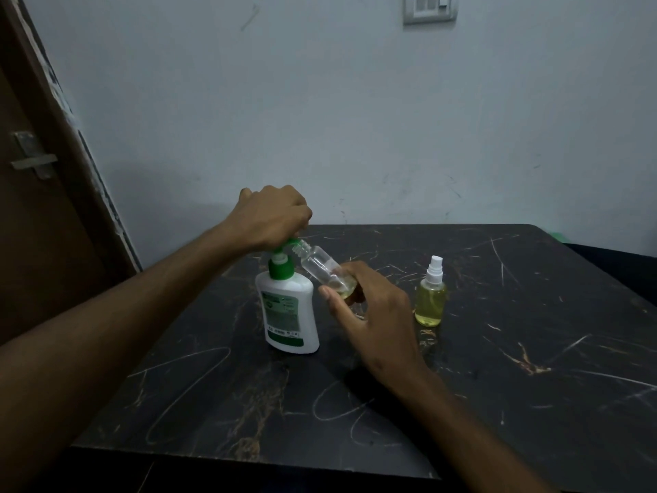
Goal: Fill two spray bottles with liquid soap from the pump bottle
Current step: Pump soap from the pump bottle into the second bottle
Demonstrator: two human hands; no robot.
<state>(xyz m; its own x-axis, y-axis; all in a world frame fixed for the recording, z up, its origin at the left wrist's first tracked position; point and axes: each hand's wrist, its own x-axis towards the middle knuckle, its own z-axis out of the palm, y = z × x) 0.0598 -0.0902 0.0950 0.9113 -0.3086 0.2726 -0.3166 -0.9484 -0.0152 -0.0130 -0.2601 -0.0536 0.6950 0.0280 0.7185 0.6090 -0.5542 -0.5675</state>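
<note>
Hands, two, both engaged. Left hand (pixel 272 217) closed in a fist over the green pump head (pixel 284 245), bearing down on it. Right hand (pixel 369 307) wrapped about the lower end of the open spray bottle (pixel 321 266), fingers and thumb curled round its base, holding it tilted with the threaded neck raised to the pump spout.

Hazards, as judged. Neck opening is narrow and appears to sit just at the spout; a slight drift of the right hand would likely send soap down the outside of the bottle or onto the tabletop (pixel 497 350). A hard press could rock the pump bottle (pixel 288 311), which stands free with only the top held. Soap on the fingers would make the small bottle slippery.

Condition of items. Open spray bottle: clear plastic, cap off, a little yellowish liquid pooled at the low end, mostly unfilled. Pump bottle: white body, green collar, printed label, upright near the tabletop's middle. Second spray bottle (pixel 431 297): upright to the right, well apart from the hands, white sprayer fitted, yellow liquid nearly to the shoulder; appears done.
</note>
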